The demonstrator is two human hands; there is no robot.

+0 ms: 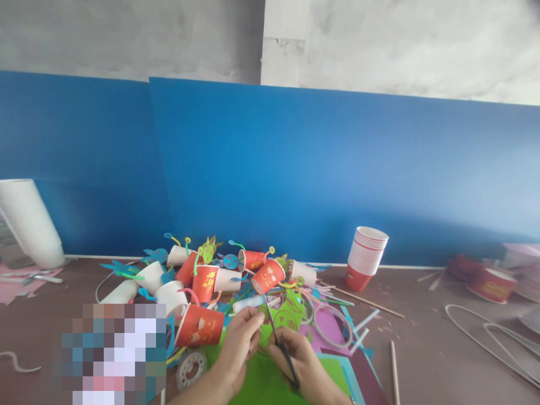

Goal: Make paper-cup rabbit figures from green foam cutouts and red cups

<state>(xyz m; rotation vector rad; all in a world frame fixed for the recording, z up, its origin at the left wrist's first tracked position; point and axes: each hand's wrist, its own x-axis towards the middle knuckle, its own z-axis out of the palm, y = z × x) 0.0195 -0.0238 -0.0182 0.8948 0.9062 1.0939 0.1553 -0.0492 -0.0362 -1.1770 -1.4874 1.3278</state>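
Over the flat green paper sheet [253, 382], the right hand [299, 360] curled, palm inward, around dark-handled metal scissors [283, 346], blades angled away. The left hand [240, 343] bent inward, thumb and forefinger drawn together; any grip was unclear. Just beyond the sheet lay a thin, line-drawn green cutout [289, 314]; left of it, a smooth, tapered red paper cup [200, 326].

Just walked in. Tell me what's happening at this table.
A person's right hand holds dark-handled scissors, while the left hand is pinched close to the blades, over green paper. Beyond the hands lies a jumble of red cups and white cups, some with colored straws and paper cutouts. A tall stack of cups stands to the right.
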